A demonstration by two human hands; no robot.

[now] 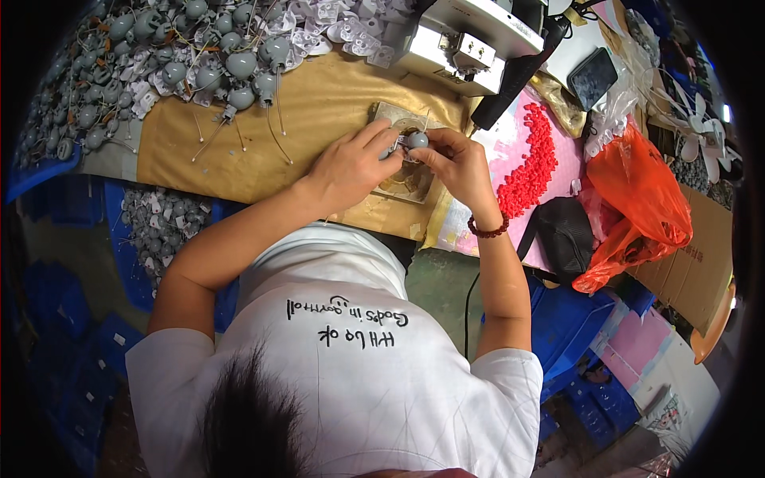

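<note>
Grey, glossy and rounded, a heap of bulb-shaped housings sprawls over ten and eleven o'clock, thin wires poking out, pale moulded pieces jumbled at its edge. Round at nine, a blue plastic tub carries more of the same. Slide right: smooth tan sheeting, faintly creased, covers the counter, wire ends straying over it.

And twelve o'clock, all eyes here! The left hand has its grip closed, fingers curled down on a grey dome that they partly hide. Below sits a squarish, worn-looking plate. Right beside the dome, above that plate, a smooth grey ball, and the right hand has it, grip pinched, thumb and fingertip on the curve; a dark beaded bracelet rings that wrist.

Up at one, a boxy white machine. At two, tiny red pieces lie in a grainy, curving drift, then a flat, shiny black phone. Three o'clock: a soft black pouch, a crinkled red plastic bag, stiff brown cardboard beyond.
</note>
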